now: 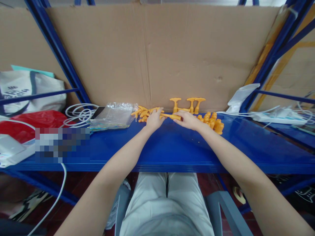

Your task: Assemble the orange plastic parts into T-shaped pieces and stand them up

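A thin orange corkscrew piece [169,115] spans the gap between my two hands, low over the blue shelf. My left hand [154,120] is closed round its left end, beside a loose pile of orange corkscrew handles [142,113], some with metal spirals showing. The fingers of my right hand [187,120] pinch the thicker orange sleeve at the other end. Just behind the right hand, T-shaped orange pieces [197,104] stand upright, one more lying low among them. To its right, several orange hollow sleeves [214,122] stand grouped together.
Clear plastic bags [116,116] and a coiled white cable [78,114] lie left of the pile. A tall cardboard sheet [184,55] closes off the back. Blue uprights [57,49] flank the shelf [172,147]. A white power strip [280,117] lies at the right.
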The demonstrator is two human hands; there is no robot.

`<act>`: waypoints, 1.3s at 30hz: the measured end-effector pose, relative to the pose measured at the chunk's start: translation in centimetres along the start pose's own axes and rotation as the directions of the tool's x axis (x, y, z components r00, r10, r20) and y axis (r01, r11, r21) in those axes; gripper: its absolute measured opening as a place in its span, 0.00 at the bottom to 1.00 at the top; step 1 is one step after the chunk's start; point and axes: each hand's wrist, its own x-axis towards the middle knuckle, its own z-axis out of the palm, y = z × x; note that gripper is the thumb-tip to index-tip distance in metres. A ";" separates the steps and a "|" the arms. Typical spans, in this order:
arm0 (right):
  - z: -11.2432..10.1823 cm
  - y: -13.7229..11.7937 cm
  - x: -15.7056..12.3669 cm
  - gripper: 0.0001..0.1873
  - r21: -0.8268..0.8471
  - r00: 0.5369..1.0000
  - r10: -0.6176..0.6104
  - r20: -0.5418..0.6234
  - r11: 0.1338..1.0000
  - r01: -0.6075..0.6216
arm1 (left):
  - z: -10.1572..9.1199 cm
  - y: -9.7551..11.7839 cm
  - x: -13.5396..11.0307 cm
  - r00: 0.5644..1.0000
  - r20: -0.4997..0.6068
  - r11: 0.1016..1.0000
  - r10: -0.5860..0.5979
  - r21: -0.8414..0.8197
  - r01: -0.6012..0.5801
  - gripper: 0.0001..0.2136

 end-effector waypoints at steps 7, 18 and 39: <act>0.3 0.8 -0.2 0.16 -0.004 0.999 0.020 0.033 1.000 -0.020 | -0.1 -0.9 0.3 0.993 0.047 0.991 0.112 -0.084 -0.108 0.27; 0.3 2.0 -0.2 0.17 0.013 0.997 0.072 -0.009 0.997 -0.072 | 0.0 -1.2 0.5 0.995 0.064 0.994 0.076 -0.089 -0.070 0.24; -1.6 3.8 -0.7 0.26 0.506 0.944 0.304 0.125 0.799 -0.324 | 0.1 -1.0 0.7 0.995 0.051 0.994 0.083 -0.081 -0.079 0.21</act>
